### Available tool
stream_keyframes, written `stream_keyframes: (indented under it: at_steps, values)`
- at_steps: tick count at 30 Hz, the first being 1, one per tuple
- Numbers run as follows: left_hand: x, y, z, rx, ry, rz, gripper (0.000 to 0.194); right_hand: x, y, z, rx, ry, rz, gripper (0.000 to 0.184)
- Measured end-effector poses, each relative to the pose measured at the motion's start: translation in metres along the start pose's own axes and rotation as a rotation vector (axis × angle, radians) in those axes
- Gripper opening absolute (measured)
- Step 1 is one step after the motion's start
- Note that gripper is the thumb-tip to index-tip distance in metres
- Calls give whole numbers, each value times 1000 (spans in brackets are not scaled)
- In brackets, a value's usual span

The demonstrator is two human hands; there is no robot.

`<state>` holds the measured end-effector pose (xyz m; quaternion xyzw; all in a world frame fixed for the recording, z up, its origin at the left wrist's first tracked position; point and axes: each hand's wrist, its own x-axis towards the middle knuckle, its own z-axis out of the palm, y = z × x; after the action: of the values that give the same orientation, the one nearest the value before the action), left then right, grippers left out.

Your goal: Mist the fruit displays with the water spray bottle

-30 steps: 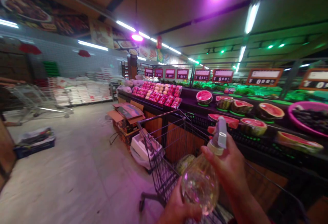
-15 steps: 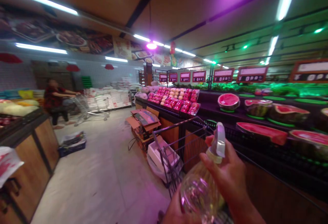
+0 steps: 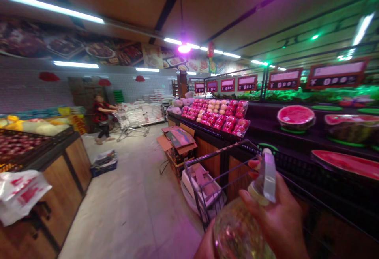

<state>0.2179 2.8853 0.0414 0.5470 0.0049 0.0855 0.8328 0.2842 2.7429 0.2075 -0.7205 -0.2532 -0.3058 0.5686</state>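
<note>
A clear, rounded spray bottle (image 3: 237,227) with a white trigger head (image 3: 269,176) is held between both of my hands at the lower right. My right hand (image 3: 282,213) wraps round its neck just below the head, with a fingertip showing on the far side. Low on the bottle's left side, my left hand (image 3: 207,241) grips the body; most of its fingers are hidden or cut off by the frame. Beyond the bottle stands a metal cart (image 3: 223,168) with thin bars.
Cut watermelons (image 3: 296,117) and wrapped red fruit (image 3: 219,121) fill the right-hand stand. Cardboard boxes (image 3: 177,138) and a white box (image 3: 204,186) are beside it. A blue crate (image 3: 103,164) lies across the aisle floor (image 3: 133,207). Farther back, a person (image 3: 102,119) holds a shopping cart (image 3: 132,124).
My view has turned left, so the stands, boxes and person appear farther right. The spray bottle and both hands sit slightly farther right and lower, with the grip unchanged.
</note>
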Motion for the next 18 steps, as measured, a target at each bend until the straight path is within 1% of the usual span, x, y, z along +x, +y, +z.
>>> stream_keyframes:
  at_steps: [1,3,4,5,7,10,12,14,15,16,18]
  values:
    - [2,-1,-2,-18,27,-29,108,2,2,2,-7,2,-5,61]
    - [9,-1,-6,-74,84,-87,89,5,4,7,-13,-2,-23,59]
    - [13,0,-6,-129,102,-108,79,6,4,9,-15,-7,-32,59]
    - [18,2,-5,-201,107,-119,73,7,4,13,-17,-11,-36,58]
    - [29,7,-3,-345,120,-135,65,9,2,21,-10,-14,-30,59]
    - [45,19,-2,-514,155,-246,59,10,-6,38,22,2,29,62]
    - [51,31,-7,-559,87,-298,61,9,-13,50,45,29,120,66]
    - [54,45,-16,-533,13,-309,63,9,-17,63,41,51,191,71]
    - [55,51,-22,-510,-13,-307,62,9,-18,69,26,54,183,72]
    - [55,57,-29,-504,-26,-307,61,10,-17,76,1,53,145,71]
    - [57,64,-45,-514,-38,-259,55,12,-15,91,-57,45,41,69]
